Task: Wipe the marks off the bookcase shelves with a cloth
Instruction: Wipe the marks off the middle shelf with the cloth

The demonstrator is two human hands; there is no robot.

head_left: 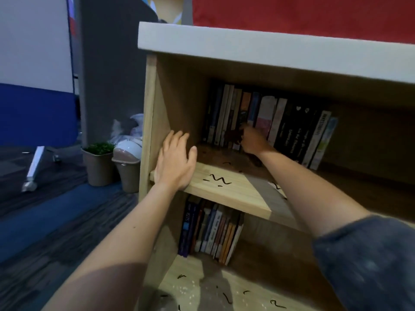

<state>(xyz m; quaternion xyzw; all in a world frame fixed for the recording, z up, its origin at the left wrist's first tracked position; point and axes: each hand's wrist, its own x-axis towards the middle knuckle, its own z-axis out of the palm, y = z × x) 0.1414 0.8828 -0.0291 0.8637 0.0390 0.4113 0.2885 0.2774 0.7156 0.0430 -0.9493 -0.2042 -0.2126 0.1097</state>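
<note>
A pale wooden bookcase [233, 39] stands in front of me. Its middle shelf [238, 194] carries black squiggle marks [217, 179]. More black marks [226, 298] lie on the bottom shelf. My left hand [176, 160] rests flat on the middle shelf's front left corner, fingers straight. My right hand [253, 140] reaches deep into the shaded back of that shelf, up against a row of upright books [269, 122], and grips a dark reddish-brown cloth [233, 135]. The cloth is dim and partly hidden by the hand.
A second row of books [211, 230] stands on the bottom shelf. Left of the bookcase on the carpet are a beige pot with a green plant [98, 164], a beige bin [128, 173] and a white bar [34, 167]. A grey partition [112, 75] rises behind them.
</note>
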